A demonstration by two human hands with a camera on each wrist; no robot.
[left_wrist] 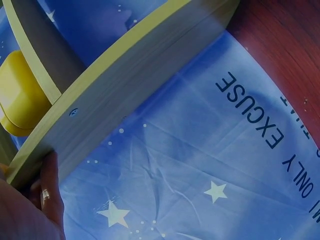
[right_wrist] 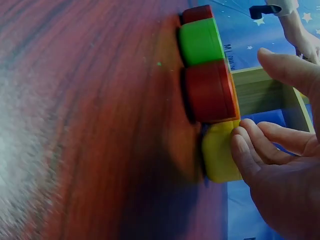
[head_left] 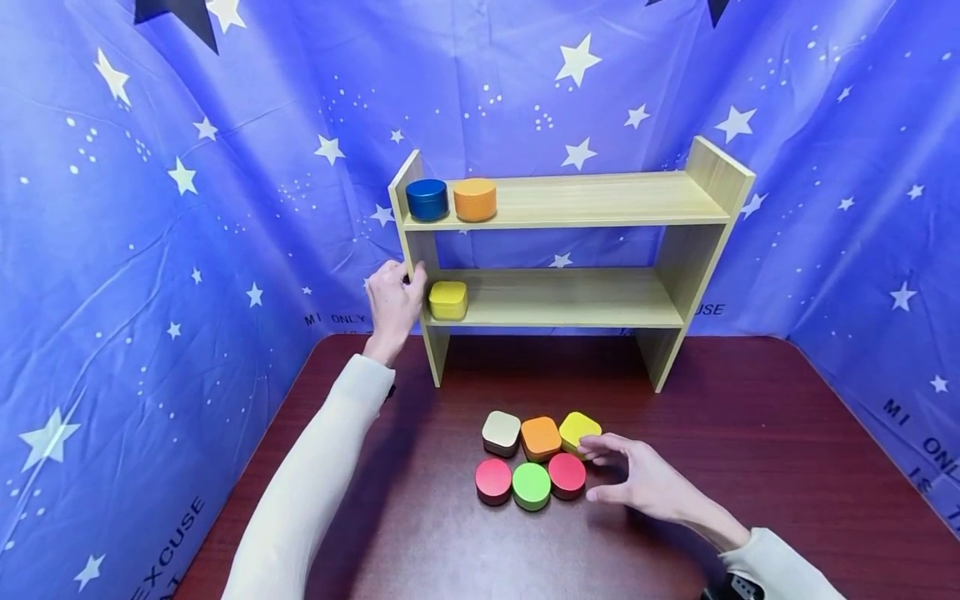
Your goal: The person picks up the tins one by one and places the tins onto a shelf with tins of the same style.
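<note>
Pale sleeve (head_left: 311, 483), dark-red table (head_left: 450, 554), shelf (head_left: 570, 297) before starry cloth (head_left: 502, 58).

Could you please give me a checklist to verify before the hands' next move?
Wooden shelf held: ok, the left hand grips its left side panel.
Right hand free: ok, it holds nothing.
Right hand touching the yellow square tin on the table: cannot tell.
Six table tins well spaced: not ok, bunched in two rows.
Shelf's blue round tin, orange round tin and other yellow square tin upright: ok.
</note>
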